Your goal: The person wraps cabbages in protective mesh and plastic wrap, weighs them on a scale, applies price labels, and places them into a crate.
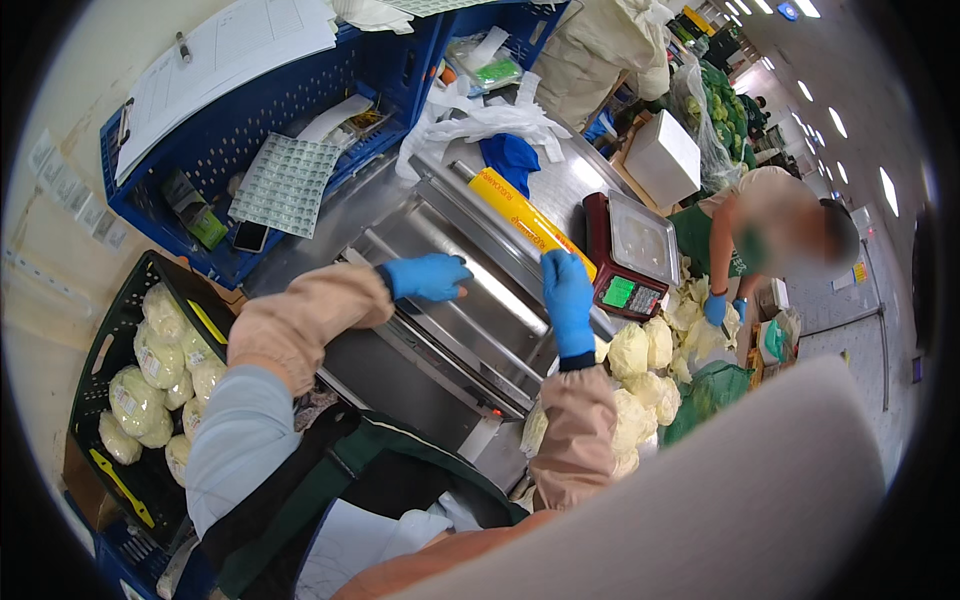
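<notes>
Both my hands wear blue gloves over a steel film-wrapping machine (450,262). My left hand (429,277) is above its rollers, fingers partly bent; whether it pinches any clear film cannot be made out. At the roll end, my right hand (568,300) has its fingers curled beside the yellow printed roll (517,214); whether it grips film is unclear. A red digital scale (634,255) with a steel pan stands right of the roll. Pale peeled cabbages (630,351) lie in a pile beyond my right hand. Wrapped, labelled cabbages (139,401) fill part of a dark crate (97,375) at the left.
A blue perforated crate (300,82) holds label sheets (289,180), a phone (250,236) and papers on top. White strips (495,120) and a blue cloth (510,159) lie behind the machine. A co-worker in blue gloves (716,309) handles cabbage leaves at the right, near a white box (662,159).
</notes>
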Demonstrator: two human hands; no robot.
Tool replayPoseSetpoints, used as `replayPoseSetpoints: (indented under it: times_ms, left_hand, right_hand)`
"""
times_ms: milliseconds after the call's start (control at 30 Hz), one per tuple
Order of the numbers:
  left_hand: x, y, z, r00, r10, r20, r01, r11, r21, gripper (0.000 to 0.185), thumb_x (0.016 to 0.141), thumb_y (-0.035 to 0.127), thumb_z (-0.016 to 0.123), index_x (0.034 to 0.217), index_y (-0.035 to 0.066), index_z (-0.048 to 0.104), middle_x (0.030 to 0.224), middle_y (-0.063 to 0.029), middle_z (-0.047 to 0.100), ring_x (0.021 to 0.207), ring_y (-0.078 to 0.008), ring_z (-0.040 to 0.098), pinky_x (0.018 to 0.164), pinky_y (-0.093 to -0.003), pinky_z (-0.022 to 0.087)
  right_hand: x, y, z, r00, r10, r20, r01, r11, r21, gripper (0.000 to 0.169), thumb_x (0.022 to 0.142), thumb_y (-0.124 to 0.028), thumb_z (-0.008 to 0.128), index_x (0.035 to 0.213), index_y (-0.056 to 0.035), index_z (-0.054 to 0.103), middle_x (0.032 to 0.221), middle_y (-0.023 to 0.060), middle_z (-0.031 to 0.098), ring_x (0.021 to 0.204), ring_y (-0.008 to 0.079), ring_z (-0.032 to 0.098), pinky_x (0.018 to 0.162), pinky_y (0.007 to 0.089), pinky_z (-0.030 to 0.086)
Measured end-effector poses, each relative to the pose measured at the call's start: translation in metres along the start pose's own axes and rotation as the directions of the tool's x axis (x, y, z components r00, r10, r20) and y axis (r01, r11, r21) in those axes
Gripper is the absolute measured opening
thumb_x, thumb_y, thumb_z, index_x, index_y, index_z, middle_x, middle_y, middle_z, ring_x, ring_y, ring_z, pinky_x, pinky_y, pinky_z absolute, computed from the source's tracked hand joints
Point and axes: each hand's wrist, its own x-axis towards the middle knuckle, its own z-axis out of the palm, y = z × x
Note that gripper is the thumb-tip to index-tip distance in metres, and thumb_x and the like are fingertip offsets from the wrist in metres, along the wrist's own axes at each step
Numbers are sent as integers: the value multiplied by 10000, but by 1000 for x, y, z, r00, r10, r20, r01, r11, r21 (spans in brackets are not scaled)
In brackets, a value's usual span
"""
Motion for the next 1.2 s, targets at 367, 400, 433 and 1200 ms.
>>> replayPoseSetpoints:
  times_ms: [367, 400, 433, 1200]
  left_hand:
    - [127, -91, 95, 985, -152, -75, 168, 938, 304, 650, 766, 609, 614, 1176, 106, 646, 1229, -205, 594, 1188, -345, 524, 1058, -536, 300]
    - [130, -111, 104, 971, -46, -234, 106, 962, 252, 571, 802, 533, 616, 1179, 106, 644, 1224, -194, 601, 1171, -355, 533, 1045, -536, 321]
    - [136, -125, 115, 921, 81, -380, 8, 974, 226, 493, 837, 456, 618, 1183, 105, 642, 1219, -183, 607, 1155, -365, 542, 1032, -536, 342]
    - [87, -5, 54, 776, 69, 627, -15, 996, -91, 342, 897, 310, 598, 1165, 108, 663, 1129, -129, 671, 1069, -268, 615, 939, -379, 462]
  right_hand:
    - [12, 19, 3, 1000, 0, -31, -8, 970, -244, 144, 909, -241, 582, 891, -98, 588, 766, 118, 587, 715, 326, 597, 628, 446, 474]
    - [20, 17, 9, 999, -12, -42, 2, 975, -220, 146, 905, -242, 585, 884, -98, 586, 757, 117, 581, 710, 326, 595, 623, 447, 471]
    - [26, 12, 8, 999, -14, -45, 5, 977, -211, 147, 902, -242, 587, 877, -97, 584, 748, 115, 575, 706, 325, 592, 619, 448, 468]
    - [6, 17, 9, 991, -26, -133, -5, 975, -223, 139, 884, -240, 586, 840, -111, 558, 742, 101, 557, 684, 302, 586, 581, 433, 459]
